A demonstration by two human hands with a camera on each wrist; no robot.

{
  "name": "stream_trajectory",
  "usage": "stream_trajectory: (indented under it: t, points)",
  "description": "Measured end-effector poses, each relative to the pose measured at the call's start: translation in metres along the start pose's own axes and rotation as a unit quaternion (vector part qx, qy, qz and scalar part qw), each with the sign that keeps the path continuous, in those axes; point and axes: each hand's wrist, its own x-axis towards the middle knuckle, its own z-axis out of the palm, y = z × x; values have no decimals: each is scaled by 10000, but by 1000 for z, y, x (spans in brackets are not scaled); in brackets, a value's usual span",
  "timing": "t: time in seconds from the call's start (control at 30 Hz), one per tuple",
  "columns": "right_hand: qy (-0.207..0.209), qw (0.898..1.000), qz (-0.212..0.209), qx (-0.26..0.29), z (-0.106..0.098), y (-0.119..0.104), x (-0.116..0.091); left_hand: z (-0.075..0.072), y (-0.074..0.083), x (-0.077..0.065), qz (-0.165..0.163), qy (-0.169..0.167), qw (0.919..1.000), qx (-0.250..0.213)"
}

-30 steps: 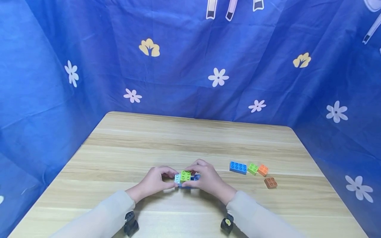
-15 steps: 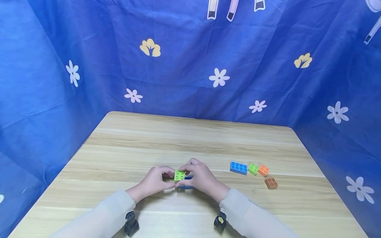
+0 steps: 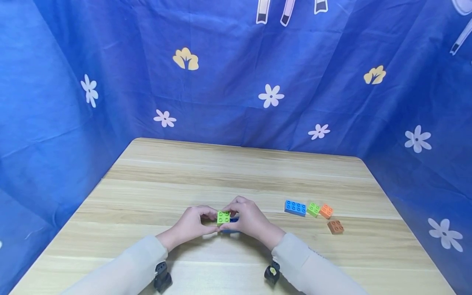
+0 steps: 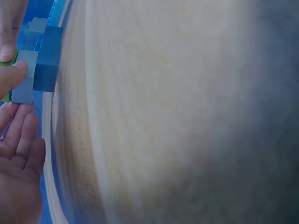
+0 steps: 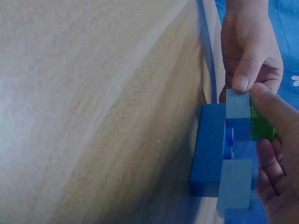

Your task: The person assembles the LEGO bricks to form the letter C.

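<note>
Low in the middle of the head view, the left hand (image 3: 191,224) and right hand (image 3: 250,219) meet over a small brick stack on the table (image 3: 236,172). Both pinch the green brick (image 3: 223,217) from opposite sides; it sits on a light blue brick (image 5: 238,114), itself on the blue base (image 5: 210,144), with a second light blue brick (image 5: 233,186) alongside. The green one looks placed, perhaps not yet pressed home. To the right lie four loose bricks: blue (image 3: 295,207), green (image 3: 313,209), orange (image 3: 326,211) and brown (image 3: 335,226). Nothing lies between them and the hands.
</note>
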Motion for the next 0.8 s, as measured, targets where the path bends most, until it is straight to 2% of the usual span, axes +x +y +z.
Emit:
stream_trajectory:
  t: [0.43,0.8]
  points:
    - [-90,9995,284,75,0,-3,4,-1,1,0,-130,57,9999,4]
    - [192,9997,9,142,4,2,1,-2,5,0,-196,158,9992,-298]
